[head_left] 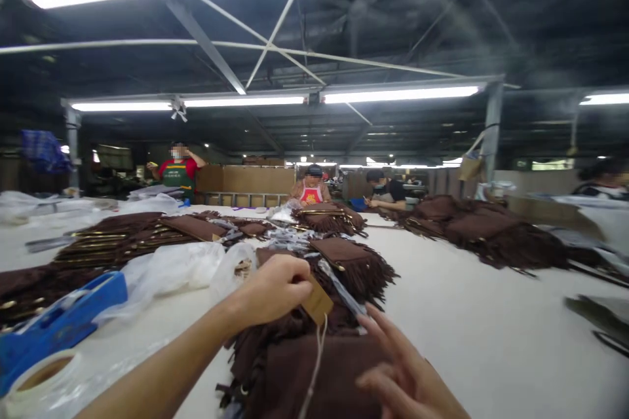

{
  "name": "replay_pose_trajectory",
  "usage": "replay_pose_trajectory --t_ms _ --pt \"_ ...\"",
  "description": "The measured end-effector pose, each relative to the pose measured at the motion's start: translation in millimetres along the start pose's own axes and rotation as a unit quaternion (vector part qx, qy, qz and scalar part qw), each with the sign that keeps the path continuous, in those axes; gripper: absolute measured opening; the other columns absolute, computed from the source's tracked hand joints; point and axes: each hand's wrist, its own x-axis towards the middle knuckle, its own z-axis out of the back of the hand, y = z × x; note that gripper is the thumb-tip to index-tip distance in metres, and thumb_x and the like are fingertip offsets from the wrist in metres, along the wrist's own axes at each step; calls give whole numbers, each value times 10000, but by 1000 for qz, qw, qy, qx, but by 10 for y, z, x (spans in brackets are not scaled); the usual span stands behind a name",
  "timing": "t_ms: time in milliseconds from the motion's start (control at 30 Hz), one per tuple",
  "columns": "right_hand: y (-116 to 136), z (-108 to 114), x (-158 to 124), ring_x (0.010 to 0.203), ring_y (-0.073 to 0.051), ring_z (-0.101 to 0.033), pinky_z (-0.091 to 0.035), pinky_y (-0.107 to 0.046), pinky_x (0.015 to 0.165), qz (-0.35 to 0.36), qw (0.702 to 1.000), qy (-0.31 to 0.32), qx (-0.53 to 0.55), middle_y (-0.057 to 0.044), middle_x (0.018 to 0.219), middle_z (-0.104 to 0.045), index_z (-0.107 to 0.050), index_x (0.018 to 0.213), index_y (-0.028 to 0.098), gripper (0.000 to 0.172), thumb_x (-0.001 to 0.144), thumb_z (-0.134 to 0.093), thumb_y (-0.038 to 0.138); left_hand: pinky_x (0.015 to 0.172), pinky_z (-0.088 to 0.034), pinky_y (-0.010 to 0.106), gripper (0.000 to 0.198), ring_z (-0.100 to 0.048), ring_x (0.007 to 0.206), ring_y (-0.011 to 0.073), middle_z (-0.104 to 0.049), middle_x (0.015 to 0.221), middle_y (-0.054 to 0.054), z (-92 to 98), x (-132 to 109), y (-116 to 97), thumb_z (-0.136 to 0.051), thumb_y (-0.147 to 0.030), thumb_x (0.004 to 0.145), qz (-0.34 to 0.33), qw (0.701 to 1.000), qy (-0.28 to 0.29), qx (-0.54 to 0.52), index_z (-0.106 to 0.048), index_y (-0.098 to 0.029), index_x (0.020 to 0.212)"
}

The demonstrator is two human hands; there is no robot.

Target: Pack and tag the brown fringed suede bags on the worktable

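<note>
My left hand (276,287) is closed in a pinch on a small tan cardboard tag (317,304), from which a thin white string (314,360) hangs down. Below it lies a brown fringed suede bag (314,373) on the white table (481,334). My right hand (403,373) hovers over the bag's right side with its fingers spread and nothing in them. Another brown fringed bag (351,258) lies just beyond my hands.
A blue tape dispenser (54,327) with a tape roll (42,380) sits at the near left beside clear plastic bags (171,268). Piles of brown fringed bags (491,229) cover the table's far half. Three people work at the far end.
</note>
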Motion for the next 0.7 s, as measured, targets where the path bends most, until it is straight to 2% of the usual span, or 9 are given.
replay_pose_trajectory --t_ms 67,100,200,233,300,367,433,567,700 --pt "160 -41 51 722 -209 -694 -535 -285 465 -2 992 27 121 -137 1283 -605 -199 1504 325 843 808 -622 547 576 -334 232 149 -469 622 118 -526 632 -27 -222 -2 -288 -460 -166 718 -50 998 23 -40 -546 -165 596" --pt "220 -42 64 688 -203 -686 -510 -254 446 -15 982 53 178 -114 1095 -684 -299 1463 270 832 771 -676 538 602 -355 236 149 -484 655 127 -541 666 -16 -340 -2 -388 -467 -165 723 -64 996 24 -60 -545 -167 596" --pt "291 41 21 551 -122 -620 -458 -183 429 -61 961 34 269 7 738 -659 -624 1039 181 467 739 -748 516 743 -425 263 136 -539 842 164 -605 886 29 -738 -41 -528 -502 -251 809 -47 975 19 -214 -607 -168 826" --pt "280 89 -20 546 -107 -610 -464 -176 443 -67 956 9 285 20 717 -647 -636 948 172 422 728 -765 509 780 -438 278 220 -551 901 173 -609 969 45 -888 -73 -537 -499 -332 853 -21 951 42 -305 -598 -173 968" --pt "229 199 -124 573 -101 -616 -494 -181 480 -69 950 -45 303 16 738 -657 -633 888 165 415 702 -796 498 780 -462 297 468 -579 952 183 -601 1059 67 -1207 -169 -539 -454 -551 885 46 854 142 -498 -512 -191 1178" --pt "166 309 -233 592 -109 -624 -516 -199 503 -73 947 -88 299 0 755 -671 -625 866 159 427 689 -805 503 682 -470 274 630 -620 884 181 -617 1024 74 -1527 -290 -545 -464 -700 820 111 735 249 -621 -489 -192 1192" --pt "100 413 -337 594 -118 -624 -524 -218 510 -77 946 -125 288 -10 749 -674 -615 833 158 434 681 -806 517 526 -402 213 653 -613 674 141 -637 864 52 -1805 -409 -561 -590 -716 725 154 687 281 -652 -537 -168 1076" --pt "-92 615 -572 616 -140 -632 -534 -259 542 -102 946 -157 265 -13 759 -665 -599 843 174 448 686 -778 553 379 -188 200 508 -321 350 47 -488 501 -64 -2078 -540 -574 -653 -649 684 180 770 230 -567 -573 -152 752" --pt "-324 802 -878 1006 -316 -637 -567 -462 763 -130 954 -264 60 -122 1072 -663 -600 1065 196 522 716 -679 575 425 -266 209 286 -383 391 77 -528 475 -40 -1979 -466 -604 -595 -424 728 122 900 211 -361 -577 -158 623"
